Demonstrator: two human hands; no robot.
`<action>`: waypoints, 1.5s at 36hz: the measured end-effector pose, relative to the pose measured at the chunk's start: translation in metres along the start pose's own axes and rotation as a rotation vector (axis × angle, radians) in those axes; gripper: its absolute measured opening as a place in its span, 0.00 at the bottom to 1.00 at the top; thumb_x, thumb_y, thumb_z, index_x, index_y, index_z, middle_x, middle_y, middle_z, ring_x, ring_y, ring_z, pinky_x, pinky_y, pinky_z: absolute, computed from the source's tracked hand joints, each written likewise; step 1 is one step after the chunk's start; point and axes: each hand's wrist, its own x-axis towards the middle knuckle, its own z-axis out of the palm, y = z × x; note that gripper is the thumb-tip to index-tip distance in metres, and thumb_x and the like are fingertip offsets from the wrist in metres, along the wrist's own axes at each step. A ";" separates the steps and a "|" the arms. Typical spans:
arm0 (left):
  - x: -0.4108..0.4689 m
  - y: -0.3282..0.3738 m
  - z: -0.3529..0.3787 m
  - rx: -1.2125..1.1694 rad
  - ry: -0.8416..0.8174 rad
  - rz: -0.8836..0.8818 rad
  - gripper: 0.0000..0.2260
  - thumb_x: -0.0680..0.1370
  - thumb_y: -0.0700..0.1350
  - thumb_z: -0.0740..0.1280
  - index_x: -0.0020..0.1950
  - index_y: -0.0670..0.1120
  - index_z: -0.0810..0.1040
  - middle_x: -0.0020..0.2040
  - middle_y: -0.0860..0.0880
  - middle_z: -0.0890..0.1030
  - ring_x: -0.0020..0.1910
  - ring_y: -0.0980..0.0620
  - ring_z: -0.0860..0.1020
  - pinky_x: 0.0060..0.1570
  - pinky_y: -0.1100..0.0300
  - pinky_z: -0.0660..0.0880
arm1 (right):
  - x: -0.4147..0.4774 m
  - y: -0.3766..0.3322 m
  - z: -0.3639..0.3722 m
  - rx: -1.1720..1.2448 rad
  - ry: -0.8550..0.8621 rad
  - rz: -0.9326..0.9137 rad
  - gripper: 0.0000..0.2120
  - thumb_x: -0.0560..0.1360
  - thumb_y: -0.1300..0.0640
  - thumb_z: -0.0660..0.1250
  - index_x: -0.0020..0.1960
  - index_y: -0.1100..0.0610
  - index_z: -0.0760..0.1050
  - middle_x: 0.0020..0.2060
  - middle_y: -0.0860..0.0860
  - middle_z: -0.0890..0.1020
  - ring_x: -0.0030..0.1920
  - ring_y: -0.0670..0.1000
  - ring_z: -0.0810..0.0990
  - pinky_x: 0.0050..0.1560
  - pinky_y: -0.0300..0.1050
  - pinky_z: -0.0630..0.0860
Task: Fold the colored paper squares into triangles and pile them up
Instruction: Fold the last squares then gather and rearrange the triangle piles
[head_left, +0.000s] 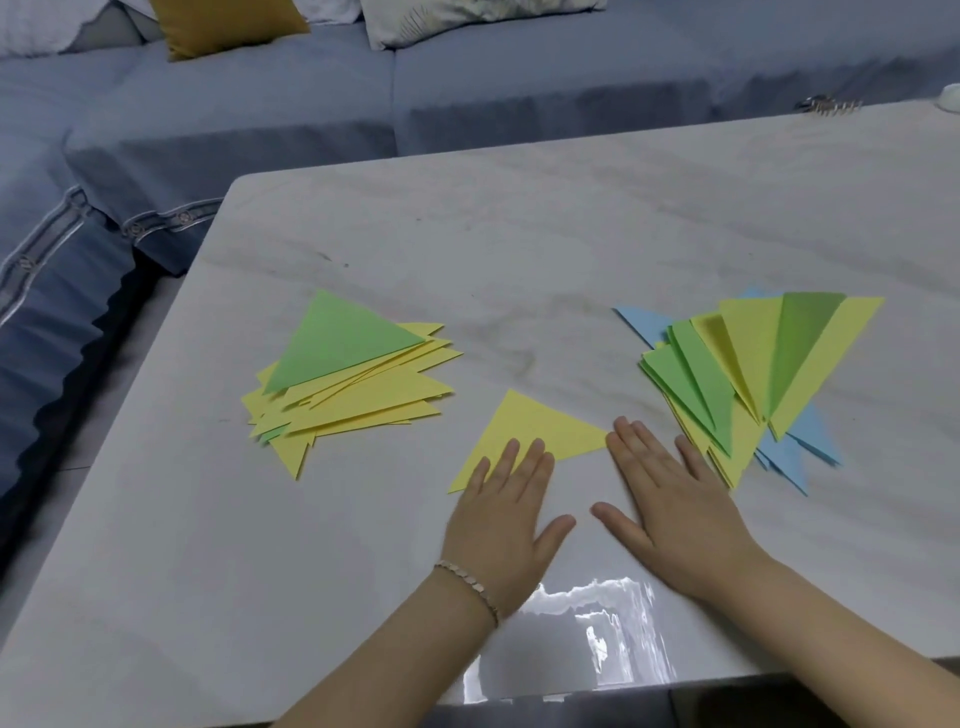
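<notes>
- Yellow paper triangle lies flat on the table, partly under the left hand, whose straight, slightly spread fingers press down on its near-left part; nothing is gripped.
- Its long edge runs along the near side, from a corner low on the left up to a corner on the right; the apex opposite points away from the person.
- Right hand rests palm down on the bare tabletop, fingers straight and holding nothing, the foremost fingertip just beside the triangle's right corner; whether it touches cannot be told.
- A beaded bracelet circles the left wrist.
- To the left, apart from the hands, sits a loose pile of folded triangles, mostly yellow, with a green triangle on top.
- To the right, just beside the right hand, a fanned stack of sheets spreads in yellow and green, over blue sheets that poke out beneath.
- White, marble-patterned table has a glossy top that mirrors bright light at its near edge.
- Beyond it stands a blue-grey sofa carrying a mustard cushion and a pale patterned pillow.
- A small clip-like object, too small to identify, sits at the table's far right edge.
</notes>
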 end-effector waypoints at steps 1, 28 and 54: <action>-0.005 -0.006 -0.001 0.012 0.022 0.004 0.30 0.80 0.58 0.38 0.64 0.47 0.75 0.65 0.52 0.75 0.64 0.50 0.74 0.64 0.54 0.63 | 0.000 0.000 0.000 -0.006 0.001 0.000 0.36 0.78 0.37 0.40 0.69 0.61 0.69 0.68 0.54 0.70 0.70 0.48 0.63 0.67 0.50 0.53; 0.015 -0.017 -0.042 -0.489 0.114 -0.539 0.23 0.71 0.53 0.69 0.64 0.53 0.67 0.53 0.47 0.77 0.57 0.47 0.72 0.45 0.59 0.68 | 0.001 -0.003 -0.007 0.036 -0.067 0.013 0.37 0.78 0.36 0.39 0.66 0.61 0.71 0.66 0.54 0.72 0.68 0.50 0.67 0.68 0.47 0.48; 0.029 -0.168 -0.078 -0.038 0.497 -0.617 0.21 0.75 0.38 0.63 0.67 0.50 0.70 0.68 0.41 0.65 0.67 0.41 0.62 0.67 0.49 0.54 | 0.012 -0.015 -0.029 0.323 0.281 0.120 0.15 0.68 0.57 0.67 0.54 0.61 0.79 0.59 0.65 0.76 0.60 0.65 0.74 0.57 0.62 0.69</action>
